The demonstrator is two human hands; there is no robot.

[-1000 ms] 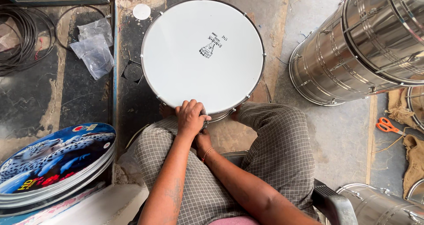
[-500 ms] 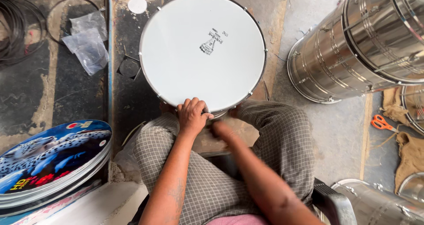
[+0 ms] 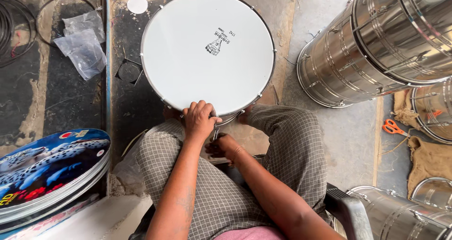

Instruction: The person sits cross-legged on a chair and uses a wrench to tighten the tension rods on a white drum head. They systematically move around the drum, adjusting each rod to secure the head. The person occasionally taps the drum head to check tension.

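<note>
White drum on floor, person's hands at its 6 o'clock rim.
Worn grey concrete floor, cracked dark patch w/ clear plastic bags at 9. Drum: round, smooth white skin, metal hoop. Left hand grip closed over near rim; right hand just under, grip closed, on what can't tell. Shiny steel drum shells at 3.
</note>
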